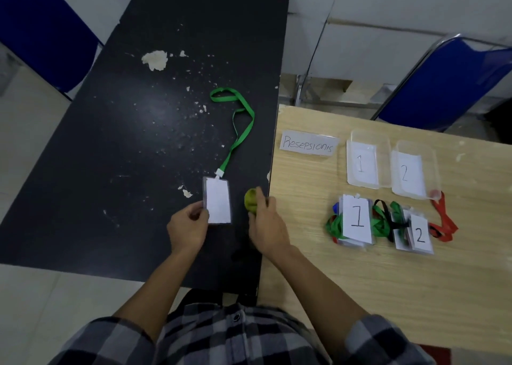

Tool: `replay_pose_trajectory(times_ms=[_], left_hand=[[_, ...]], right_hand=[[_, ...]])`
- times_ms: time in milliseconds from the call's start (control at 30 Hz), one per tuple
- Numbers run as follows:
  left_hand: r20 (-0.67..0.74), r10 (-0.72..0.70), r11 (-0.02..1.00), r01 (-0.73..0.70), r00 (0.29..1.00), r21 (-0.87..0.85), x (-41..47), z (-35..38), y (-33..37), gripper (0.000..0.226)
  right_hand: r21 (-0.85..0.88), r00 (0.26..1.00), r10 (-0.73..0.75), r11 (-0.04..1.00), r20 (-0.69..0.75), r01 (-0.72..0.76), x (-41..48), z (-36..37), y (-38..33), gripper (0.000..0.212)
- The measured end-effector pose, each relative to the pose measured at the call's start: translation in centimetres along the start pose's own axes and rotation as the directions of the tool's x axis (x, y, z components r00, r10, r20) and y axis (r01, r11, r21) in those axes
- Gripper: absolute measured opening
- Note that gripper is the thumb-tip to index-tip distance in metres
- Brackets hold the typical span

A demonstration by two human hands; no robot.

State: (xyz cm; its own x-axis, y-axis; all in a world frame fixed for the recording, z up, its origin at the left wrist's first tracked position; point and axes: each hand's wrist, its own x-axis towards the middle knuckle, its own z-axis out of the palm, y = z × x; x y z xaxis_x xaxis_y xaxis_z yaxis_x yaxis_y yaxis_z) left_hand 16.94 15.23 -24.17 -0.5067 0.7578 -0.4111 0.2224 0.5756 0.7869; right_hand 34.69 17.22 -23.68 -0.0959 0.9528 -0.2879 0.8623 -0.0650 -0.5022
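The left hand pinches the near left edge of the badge holder on the black table, while the right hand curls round a blurred, half-hidden yellow-green lump just right of it

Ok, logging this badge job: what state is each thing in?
Badge holder: flat on black table, left hand pinches its edge.
Green lanyard: clipped to holder, stretched out.
Yellow-green lump: gripped by right hand.
Tray 1, tray 2: lidless.
Pile 1, pile 2: lanyards bundled.
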Motion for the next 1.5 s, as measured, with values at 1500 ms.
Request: replay_pose_trajectory(times_ms=[1500], left_hand=[[0.212,0.727,0.674,-0.622,0.653,-0.397,-3.3,-6.8,36.4,0.007]], right_hand=[[0.795,0.885,-0.193,0.389,-0.424,0.465,5.8,-32.1,-15.2,0.037]])
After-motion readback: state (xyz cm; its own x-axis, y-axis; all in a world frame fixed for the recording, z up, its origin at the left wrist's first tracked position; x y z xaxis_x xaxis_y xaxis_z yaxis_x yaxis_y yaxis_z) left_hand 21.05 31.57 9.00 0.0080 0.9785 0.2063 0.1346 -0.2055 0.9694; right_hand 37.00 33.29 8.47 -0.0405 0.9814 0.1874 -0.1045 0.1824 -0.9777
